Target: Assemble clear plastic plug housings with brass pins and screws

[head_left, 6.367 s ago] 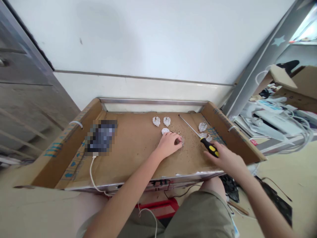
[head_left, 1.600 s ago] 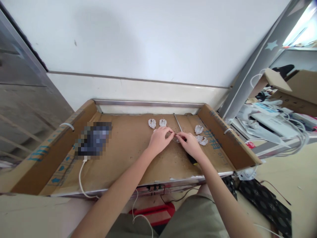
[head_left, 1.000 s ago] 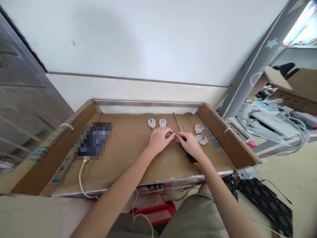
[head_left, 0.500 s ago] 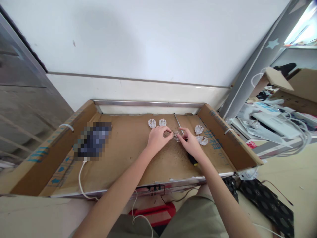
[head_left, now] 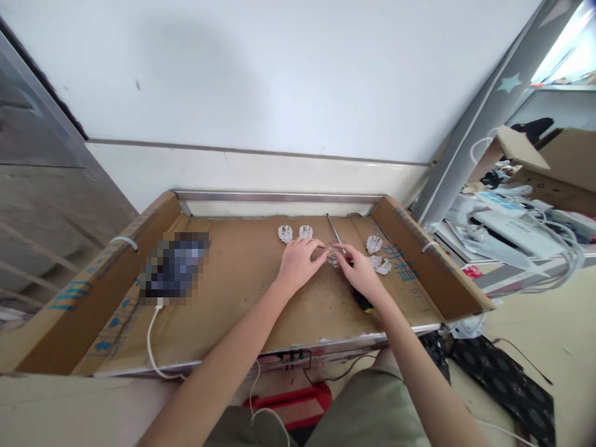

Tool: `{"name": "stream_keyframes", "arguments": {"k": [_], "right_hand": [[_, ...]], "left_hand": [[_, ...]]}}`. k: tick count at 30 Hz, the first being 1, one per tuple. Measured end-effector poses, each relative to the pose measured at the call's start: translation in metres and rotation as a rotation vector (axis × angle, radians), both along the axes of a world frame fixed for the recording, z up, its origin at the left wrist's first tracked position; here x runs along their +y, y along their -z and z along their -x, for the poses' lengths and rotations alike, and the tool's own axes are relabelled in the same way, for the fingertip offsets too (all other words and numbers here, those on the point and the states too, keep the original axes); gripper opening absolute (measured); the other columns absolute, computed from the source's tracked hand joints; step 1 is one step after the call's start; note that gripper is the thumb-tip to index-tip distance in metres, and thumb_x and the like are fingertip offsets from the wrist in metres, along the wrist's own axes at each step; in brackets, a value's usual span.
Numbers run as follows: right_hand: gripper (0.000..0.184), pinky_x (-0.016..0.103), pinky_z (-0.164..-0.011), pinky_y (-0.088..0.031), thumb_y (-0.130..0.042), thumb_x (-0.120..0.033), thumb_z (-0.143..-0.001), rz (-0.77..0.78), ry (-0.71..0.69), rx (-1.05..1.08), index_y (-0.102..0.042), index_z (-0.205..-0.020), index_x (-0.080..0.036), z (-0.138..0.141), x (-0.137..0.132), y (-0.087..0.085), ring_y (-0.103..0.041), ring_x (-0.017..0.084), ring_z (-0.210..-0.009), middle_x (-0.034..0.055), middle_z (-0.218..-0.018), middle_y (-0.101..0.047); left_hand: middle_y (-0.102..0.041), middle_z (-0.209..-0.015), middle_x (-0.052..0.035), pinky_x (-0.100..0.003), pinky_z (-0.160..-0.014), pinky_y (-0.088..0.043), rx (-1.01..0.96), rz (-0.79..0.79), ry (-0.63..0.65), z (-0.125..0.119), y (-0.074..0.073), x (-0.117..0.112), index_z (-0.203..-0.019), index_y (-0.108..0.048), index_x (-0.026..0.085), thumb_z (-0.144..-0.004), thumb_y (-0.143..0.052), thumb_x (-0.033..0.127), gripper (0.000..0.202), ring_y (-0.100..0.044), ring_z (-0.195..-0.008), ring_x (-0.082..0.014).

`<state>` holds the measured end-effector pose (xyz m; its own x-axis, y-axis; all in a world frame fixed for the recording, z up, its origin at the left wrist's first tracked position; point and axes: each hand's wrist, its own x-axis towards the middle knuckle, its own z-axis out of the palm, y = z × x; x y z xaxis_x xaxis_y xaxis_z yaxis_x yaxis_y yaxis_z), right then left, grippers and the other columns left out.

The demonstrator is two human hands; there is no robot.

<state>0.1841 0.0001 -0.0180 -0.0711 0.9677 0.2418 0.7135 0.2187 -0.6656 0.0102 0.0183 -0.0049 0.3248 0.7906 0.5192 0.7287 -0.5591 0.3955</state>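
Note:
Both hands meet over the middle of a cardboard-lined tray. My left hand and my right hand pinch a small clear plug part between their fingertips, just above the cardboard. A long screwdriver lies on the tray, its metal shaft pointing to the back wall; its black and yellow handle shows under my right wrist. Two clear plug pieces sit behind my left hand, and two more plug pieces lie right of my right hand.
A blurred phone with a white cable lies on the tray's left side. Raised cardboard flaps wall the tray left and right. A metal post and a cluttered shelf of boxes and cables stand at right. My knees are below the tray edge.
My right hand has let go of the screwdriver handle and joined the left hand at the small plug part. In the last second the hands have barely shifted.

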Motion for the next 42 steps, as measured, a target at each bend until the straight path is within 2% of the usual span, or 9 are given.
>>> {"name": "stream_keyframes", "arguments": {"k": [3,7,13,17,22,28,32,42], "right_hand": [[0.040,0.030,-0.074,-0.048,-0.041,-0.043,-0.089,-0.008,0.039,0.050,-0.051,-0.113,-0.013,-0.002,0.001,0.002,-0.055,0.010,-0.076,0.0041,-0.086,-0.057],[0.039,0.032,-0.076,-0.048,-0.041,-0.042,-0.090,-0.024,0.070,0.089,-0.051,-0.113,-0.012,-0.005,0.002,0.003,-0.055,0.011,-0.080,0.0049,-0.090,-0.057],[0.039,0.031,-0.076,-0.048,-0.042,-0.043,-0.089,-0.022,0.068,0.096,-0.052,-0.111,-0.013,-0.007,0.002,0.004,-0.055,0.011,-0.079,0.0044,-0.088,-0.057],[0.039,0.029,-0.073,-0.048,-0.041,-0.044,-0.089,-0.014,0.069,0.104,-0.052,-0.110,-0.012,-0.007,0.003,0.006,-0.054,0.010,-0.076,0.0040,-0.086,-0.056],[0.038,0.029,-0.073,-0.048,-0.043,-0.044,-0.088,-0.001,0.073,0.078,-0.053,-0.108,-0.012,-0.007,0.005,0.008,-0.054,0.009,-0.074,0.0033,-0.084,-0.056],[0.036,0.029,-0.072,-0.048,-0.044,-0.042,-0.088,0.012,0.073,0.070,-0.054,-0.105,-0.012,-0.005,0.004,0.006,-0.054,0.009,-0.073,0.0029,-0.083,-0.056],[0.035,0.029,-0.074,-0.048,-0.046,-0.040,-0.088,0.016,0.071,0.077,-0.055,-0.105,-0.012,-0.005,0.003,0.003,-0.054,0.009,-0.074,0.0031,-0.084,-0.057],[0.035,0.028,-0.073,-0.048,-0.043,-0.042,-0.089,0.011,0.067,0.113,-0.056,-0.101,-0.012,-0.004,0.002,0.001,-0.055,0.009,-0.074,0.0034,-0.084,-0.058]], "left_hand": [[-0.065,-0.098,-0.0013,-0.034,-0.086,-0.036,0.037,0.010,-0.028,-0.001,0.000,0.003,-0.094,-0.063,0.022,-0.086,-0.052,0.027,0.014,-0.054,-0.097,-0.0203],[-0.064,-0.101,-0.0009,-0.036,-0.087,-0.035,0.143,0.027,0.040,-0.007,0.004,0.008,-0.094,-0.064,0.023,-0.083,-0.055,0.027,0.014,-0.052,-0.099,-0.0213],[-0.065,-0.095,-0.0005,-0.036,-0.084,-0.035,0.174,0.048,0.044,-0.009,0.006,0.013,-0.085,-0.065,0.021,-0.084,-0.054,0.024,0.011,-0.052,-0.097,-0.0208],[-0.066,-0.093,0.0007,-0.037,-0.085,-0.035,0.119,0.081,0.015,-0.003,0.001,0.010,-0.084,-0.063,0.022,-0.083,-0.056,0.024,0.007,-0.054,-0.096,-0.0210],[-0.068,-0.085,0.0013,-0.036,-0.081,-0.038,0.057,0.110,-0.045,0.003,-0.005,0.005,-0.086,-0.059,0.022,-0.084,-0.053,0.020,0.007,-0.060,-0.084,-0.0192],[-0.068,-0.095,0.0022,-0.034,-0.084,-0.040,-0.063,0.071,0.074,-0.006,-0.011,-0.008,-0.102,-0.056,0.024,-0.087,-0.050,0.021,0.016,-0.061,-0.091,-0.0168],[-0.067,-0.099,0.0005,-0.034,-0.085,-0.042,-0.056,0.017,0.163,-0.015,-0.010,-0.016,-0.107,-0.055,0.024,-0.087,-0.049,0.020,0.021,-0.060,-0.092,-0.0178],[-0.063,-0.105,-0.0019,-0.031,-0.087,-0.047,-0.254,0.121,0.184,-0.003,-0.006,-0.008,-0.107,-0.054,0.023,-0.086,-0.047,0.015,0.023,-0.060,-0.096,-0.0154]]}}
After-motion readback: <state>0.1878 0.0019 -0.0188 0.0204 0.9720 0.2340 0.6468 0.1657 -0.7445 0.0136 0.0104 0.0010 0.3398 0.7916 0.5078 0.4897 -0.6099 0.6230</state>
